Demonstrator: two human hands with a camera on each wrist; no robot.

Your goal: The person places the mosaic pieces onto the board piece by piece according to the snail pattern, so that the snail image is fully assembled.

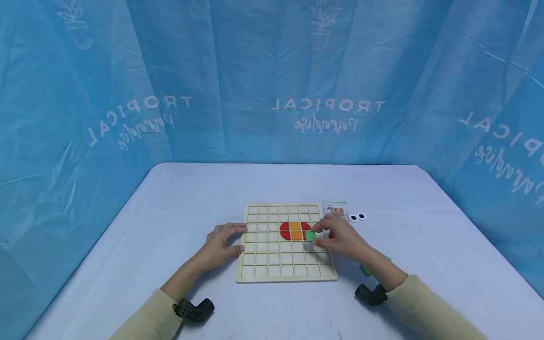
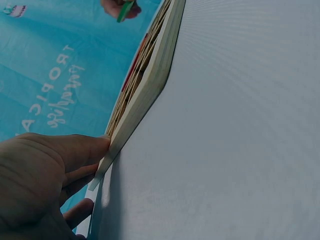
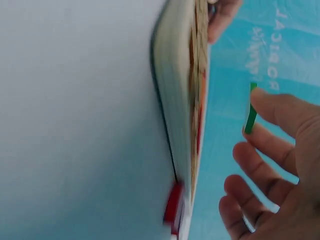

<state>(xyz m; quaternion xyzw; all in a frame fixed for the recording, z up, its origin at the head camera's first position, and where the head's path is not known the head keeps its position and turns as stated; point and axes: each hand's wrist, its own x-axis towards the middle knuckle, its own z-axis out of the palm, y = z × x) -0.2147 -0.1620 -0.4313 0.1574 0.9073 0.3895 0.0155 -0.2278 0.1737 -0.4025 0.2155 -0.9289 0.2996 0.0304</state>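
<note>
A wooden grid board point(image 1: 286, 271) lies flat on the pale surface point(image 1: 170, 203), in front of blue printed curtains point(image 1: 272, 80). Near the middle of the board sit red and orange pieces point(image 1: 295, 231), set side by side in neighbouring squares to make a rounded shape.

The right hand point(image 1: 340, 238) is over the board's right part and pinches a small green tile point(image 1: 310, 235) between thumb and forefinger, just to the right of the red and orange pieces. In the right wrist view the tile point(image 3: 250, 115) is held clear of the board's top face, with the other fingers point(image 3: 260, 160) loosely spread beneath it.

The left hand point(image 1: 221, 243) rests on the surface at the board's left edge, fingers fairly straight and holding nothing; in the left wrist view its fingertips point(image 2: 92, 147) touch the board's rim point(image 2: 150, 75).

Beyond the board's far right corner lie a small pattern card point(image 1: 335, 208) and, just beside it, a pair of toy eyes point(image 1: 357, 216). More green pieces point(image 1: 366, 269) lie on the surface under the right forearm, partly hidden.
</note>
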